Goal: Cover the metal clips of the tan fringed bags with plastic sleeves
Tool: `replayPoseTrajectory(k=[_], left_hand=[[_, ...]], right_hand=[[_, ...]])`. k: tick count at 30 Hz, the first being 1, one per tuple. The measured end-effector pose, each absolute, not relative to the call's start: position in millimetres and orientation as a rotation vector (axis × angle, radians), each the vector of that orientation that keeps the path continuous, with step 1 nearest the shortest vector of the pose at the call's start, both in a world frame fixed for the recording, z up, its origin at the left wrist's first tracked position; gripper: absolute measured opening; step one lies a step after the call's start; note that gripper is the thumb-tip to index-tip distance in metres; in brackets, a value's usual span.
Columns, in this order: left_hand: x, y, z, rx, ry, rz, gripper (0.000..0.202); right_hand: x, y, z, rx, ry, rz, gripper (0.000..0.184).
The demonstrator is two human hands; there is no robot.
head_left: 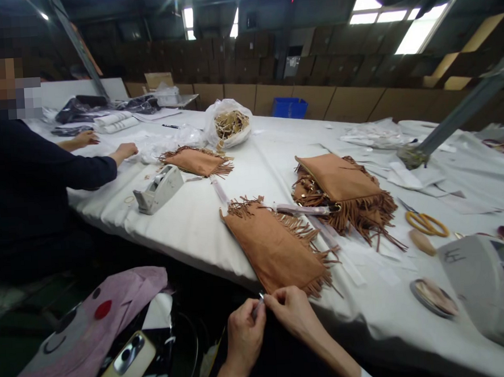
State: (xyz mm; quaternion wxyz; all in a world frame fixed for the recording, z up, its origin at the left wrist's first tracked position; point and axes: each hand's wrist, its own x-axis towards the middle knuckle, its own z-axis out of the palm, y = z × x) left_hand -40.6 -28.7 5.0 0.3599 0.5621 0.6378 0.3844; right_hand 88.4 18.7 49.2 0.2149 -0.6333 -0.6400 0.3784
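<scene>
My left hand (246,332) and my right hand (294,312) meet at the table's front edge, both with fingers closed in a pinch. Between their fingertips is a small shiny piece (262,296), too small to name. Just beyond them lies a brown fringed pouch (277,248), its near corner close to my right fingers. A strap wrapped in clear film (302,209) runs from behind this pouch toward a stack of similar fringed pouches (340,177) on the right.
Another fringed pouch (194,160) and a tape dispenser (159,189) lie to the left, near a co-worker's hands (124,153). On the right are yellow-handled scissors (426,223), a tape roll (433,298) and a larger dispenser (488,288). A bag of brown strips (230,124) stands behind. A phone (122,367) lies lower left.
</scene>
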Motion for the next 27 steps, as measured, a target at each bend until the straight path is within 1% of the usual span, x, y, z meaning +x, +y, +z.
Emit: replayPoseTrajectory(k=[4,7,9,11,14,16,18,21,24,27], left_hand=[[-40,-30,1,1.501,1.650,0.960,0.028],[-39,-31,-4,1.504,1.675,0.952,0.026],[-40,-30,-6,1.543,1.689,0.972,0.032],[-43,-29,-10,1.667,1.649,0.995,0.039],[-47,-25,-15,1.895,1.553,1.011,0.037],[-48,-24,-17,1.943,1.543,1.047,0.035],[-47,-23,-17,1.866,1.567,1.104,0.033],[-42,-24,-10,1.603,1.592,1.134,0.029],[-37,-24,-4,1.312,1.587,1.115,0.027],[-35,-22,-3,1.083,1.547,1.121,0.028]], right_hand=[[88,20,45,-1.854,-1.776,1.046,0.038],[88,22,44,-1.879,-1.763,1.089,0.036],[87,22,43,-1.884,-1.741,1.112,0.035],[87,23,42,-1.874,-1.718,1.128,0.035],[88,23,41,-1.869,-1.702,1.145,0.038],[88,23,40,-1.879,-1.703,1.155,0.039],[88,21,38,-1.868,-1.701,1.178,0.039],[90,17,32,-1.818,-1.644,1.257,0.039],[91,11,23,-1.749,-1.512,1.383,0.035],[90,5,14,-1.701,-1.342,1.509,0.035]])
